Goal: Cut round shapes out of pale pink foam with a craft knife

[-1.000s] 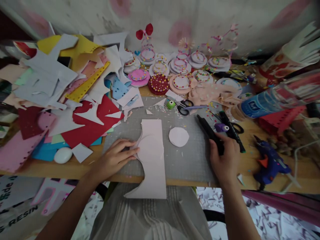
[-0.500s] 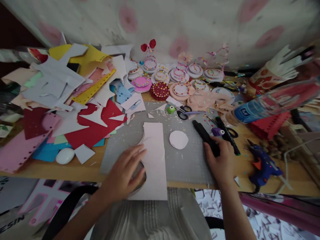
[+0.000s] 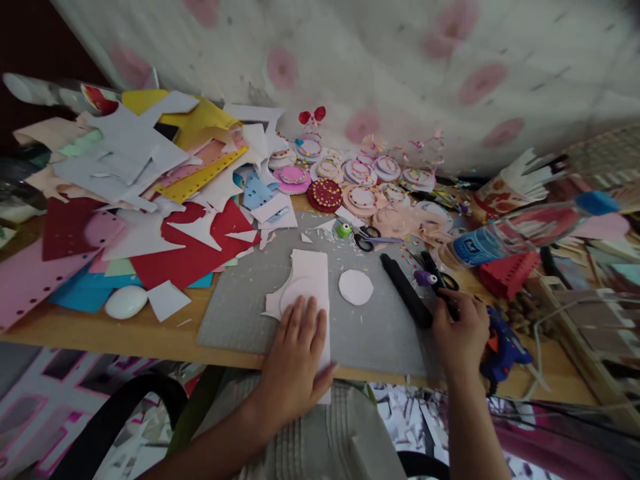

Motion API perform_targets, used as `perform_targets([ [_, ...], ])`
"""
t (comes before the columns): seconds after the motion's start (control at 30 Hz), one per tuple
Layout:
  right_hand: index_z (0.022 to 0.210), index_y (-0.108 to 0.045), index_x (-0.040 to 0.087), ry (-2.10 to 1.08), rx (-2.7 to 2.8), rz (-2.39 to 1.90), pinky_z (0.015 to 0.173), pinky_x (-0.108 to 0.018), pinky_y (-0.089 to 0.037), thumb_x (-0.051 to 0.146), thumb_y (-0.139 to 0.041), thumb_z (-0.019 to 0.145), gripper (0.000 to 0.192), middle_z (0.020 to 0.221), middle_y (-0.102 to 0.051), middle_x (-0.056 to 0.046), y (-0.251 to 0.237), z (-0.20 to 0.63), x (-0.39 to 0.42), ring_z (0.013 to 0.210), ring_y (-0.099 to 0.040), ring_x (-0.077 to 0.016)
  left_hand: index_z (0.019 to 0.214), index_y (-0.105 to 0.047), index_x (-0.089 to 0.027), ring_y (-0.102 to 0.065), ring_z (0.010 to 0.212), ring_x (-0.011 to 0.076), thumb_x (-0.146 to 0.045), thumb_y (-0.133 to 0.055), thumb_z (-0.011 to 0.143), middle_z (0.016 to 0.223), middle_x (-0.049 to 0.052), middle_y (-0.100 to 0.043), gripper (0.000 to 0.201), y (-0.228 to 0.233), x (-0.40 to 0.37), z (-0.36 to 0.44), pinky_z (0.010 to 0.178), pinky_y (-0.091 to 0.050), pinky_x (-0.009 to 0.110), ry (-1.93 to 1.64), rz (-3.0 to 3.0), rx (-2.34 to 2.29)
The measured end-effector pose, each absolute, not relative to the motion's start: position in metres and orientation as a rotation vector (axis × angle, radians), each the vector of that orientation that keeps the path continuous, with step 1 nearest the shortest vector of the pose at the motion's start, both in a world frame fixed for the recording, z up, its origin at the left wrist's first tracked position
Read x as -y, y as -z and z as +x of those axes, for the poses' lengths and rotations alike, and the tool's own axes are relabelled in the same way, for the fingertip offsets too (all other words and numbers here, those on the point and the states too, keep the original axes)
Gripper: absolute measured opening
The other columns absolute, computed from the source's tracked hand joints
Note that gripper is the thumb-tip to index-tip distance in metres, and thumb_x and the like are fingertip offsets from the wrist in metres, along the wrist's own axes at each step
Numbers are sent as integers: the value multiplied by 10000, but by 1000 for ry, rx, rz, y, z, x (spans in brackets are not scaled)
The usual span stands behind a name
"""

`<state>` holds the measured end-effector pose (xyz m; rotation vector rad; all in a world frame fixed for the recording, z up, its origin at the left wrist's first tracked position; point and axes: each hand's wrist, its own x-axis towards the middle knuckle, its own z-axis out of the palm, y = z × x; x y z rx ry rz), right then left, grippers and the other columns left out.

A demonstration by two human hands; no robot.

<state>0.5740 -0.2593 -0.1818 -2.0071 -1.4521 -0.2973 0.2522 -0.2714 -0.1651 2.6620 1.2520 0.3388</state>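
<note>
My left hand (image 3: 297, 360) lies flat, fingers stretched out, on a piece of white foam sheet or card (image 3: 315, 270) with curved cut-outs along its left edge. Under its fingertips a pale disc (image 3: 299, 292) sits on that sheet. To the right, a loose white round (image 3: 355, 287) rests on the grey cutting mat (image 3: 235, 300). My right hand (image 3: 460, 330) is closed around the lower end of a black marker (image 3: 439, 277); its fingertips partly hide it. Just left of that hand lies a thick black tool with a long handle (image 3: 406, 290).
Coloured scraps (image 3: 195, 247) are heaped at the left, near a white egg-shaped piece (image 3: 126, 302). Decorated discs (image 3: 325, 195) line the back. Scissors (image 3: 365, 239) lie behind the mat. A plastic bottle (image 3: 500, 243) leans at the right, behind a blue glue gun (image 3: 507, 350).
My left hand has moved from the sheet's left edge onto its middle and flattened. My right hand has shifted right, from the thick black tool to the black marker. The view has turned slightly.
</note>
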Motion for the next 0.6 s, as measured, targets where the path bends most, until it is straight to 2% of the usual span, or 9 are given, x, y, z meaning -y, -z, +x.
perform_targets([
  [0.1, 980, -678, 146, 256, 1477, -2031, 673, -384, -459, 367, -568, 826, 291, 819, -582, -78, 178, 590, 254, 687, -548, -222, 1461, -313, -19, -132, 1454, 441, -396, -566, 829, 1563, 268, -226, 779, 163, 270, 251, 1150, -211, 568, -300, 2629, -1244],
  [0.27, 989, -676, 137, 258, 1607, -2086, 684, -412, -444, 542, -549, 791, 468, 807, -590, -100, 180, 610, 240, 711, -538, -252, 1458, -334, -52, -90, 1470, 410, -336, -568, 794, 1584, 231, -199, 759, 160, 266, 239, 1177, -158, 559, -245, 2600, -1130],
  [0.47, 808, -639, 192, 240, 1696, -2112, 702, -458, -416, 520, -502, 801, 355, 732, -613, -100, 169, 619, 233, 706, -561, -292, 1458, -324, -33, -40, 1474, 411, -326, -573, 783, 1589, 239, -169, 777, 160, 266, 235, 1182, -133, 579, -259, 2586, -1099],
  [0.6, 890, -618, 242, 147, 1677, -2072, 643, -400, -446, 464, -482, 868, 261, 775, -648, -97, 148, 601, 242, 712, -604, -278, 1433, -368, -25, -49, 1465, 438, -349, -565, 795, 1582, 243, -191, 743, 163, 269, 241, 1181, -115, 598, -288, 2569, -1155],
])
